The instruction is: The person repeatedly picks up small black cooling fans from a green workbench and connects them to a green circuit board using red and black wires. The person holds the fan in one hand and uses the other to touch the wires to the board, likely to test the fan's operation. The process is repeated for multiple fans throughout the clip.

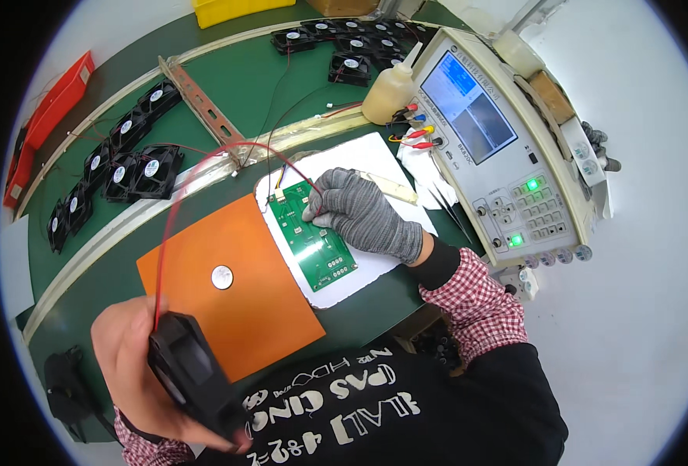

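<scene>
A: Where is the fan (192, 369) held?

B: In the bare left hand (134, 369), low at the left. It is clasped by curled fingers and tilted, and the near left part of the orange mat (262, 322) is overlapped by it in this view. Whether the mat is touched cannot be told.

A: And the right hand (367, 213)?

B: A grey glove is worn on it, with the fingertips uncovered. Thumb and fingers are drawn together over the green board (321, 248), and the end of the red wire (177, 210) is pinched there. The wire's tip is hidden by the fingers. From the fan, the wire is looped up and across to that pinch.

A: What is the board laid on?

B: The white pad (367, 155), just beside the mat. On the mat, a small pale disc (222, 277) is seen.

A: What else is set out?

B: Beyond the pad, the tester (507, 147) is placed at the right, its screen lit, with a bottle (389, 95) just beside it. More fans (156, 171) are grouped at the far left and far side.
</scene>
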The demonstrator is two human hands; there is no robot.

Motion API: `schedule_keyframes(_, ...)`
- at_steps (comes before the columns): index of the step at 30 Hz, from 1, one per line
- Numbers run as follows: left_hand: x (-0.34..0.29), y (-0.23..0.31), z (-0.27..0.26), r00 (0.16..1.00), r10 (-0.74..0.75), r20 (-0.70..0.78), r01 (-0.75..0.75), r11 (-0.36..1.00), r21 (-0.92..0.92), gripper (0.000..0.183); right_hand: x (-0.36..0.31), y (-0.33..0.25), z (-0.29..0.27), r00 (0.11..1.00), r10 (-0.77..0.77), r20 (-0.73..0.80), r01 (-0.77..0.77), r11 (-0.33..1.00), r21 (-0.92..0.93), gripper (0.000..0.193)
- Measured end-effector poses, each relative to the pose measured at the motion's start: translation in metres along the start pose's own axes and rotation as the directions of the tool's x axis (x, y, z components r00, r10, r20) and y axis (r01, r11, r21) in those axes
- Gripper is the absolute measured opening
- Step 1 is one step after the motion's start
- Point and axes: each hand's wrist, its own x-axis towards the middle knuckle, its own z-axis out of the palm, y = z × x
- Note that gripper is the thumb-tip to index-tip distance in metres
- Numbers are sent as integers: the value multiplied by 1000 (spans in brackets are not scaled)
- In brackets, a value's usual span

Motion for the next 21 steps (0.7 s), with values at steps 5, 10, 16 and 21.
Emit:
schedule_keyframes(5,-2,-24,-11,847,63,529,531,-170,-830,102,6,-6,6,1000,-3,30,2,1000,9,10)
schedule_keyframes(10,9,1,-12,691,-213,691,719,299,-628,90,6,-3,9,1000,13,18,-14,998,66,7)
schedule_keyframes(16,38,-27,38,874,352,335,-442,863,245,69,6,0,13,999,-43,-7,44,999,20,8)
schedule_keyframes(21,105,-108,83,955,287,-75,-258,928,267,62,0,-8,6,982,-66,-178,107,967,232,14)
